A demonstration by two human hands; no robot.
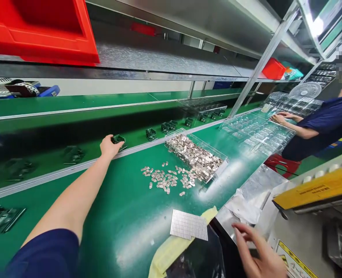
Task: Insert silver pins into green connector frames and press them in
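Note:
My left hand (109, 147) reaches to the metal rail by the belt, its fingers closed round a small dark green circuit board assembly (119, 140). At the lower right my right hand (259, 251) has its fingers stretched out, with nothing visible in them. It hovers near a crumpled white cloth (247, 206) and the machine. A sheet of silvery small metal pieces in rows (185, 224) lies on yellow material (171, 251) over a black bag (199, 258). Beyond it, loose metal clips (165, 178) are scattered beside a clear tray (221, 164) heaped with more.
Several similar board assemblies (151, 134) stand along the green belt (136, 143). Another assembly (2, 218) sits at the left table edge. A red bin (46, 44) rests on the shelf overhead. A yellow-labelled machine (318, 189) stands right. A co-worker (312, 119) handles clear trays (252, 127).

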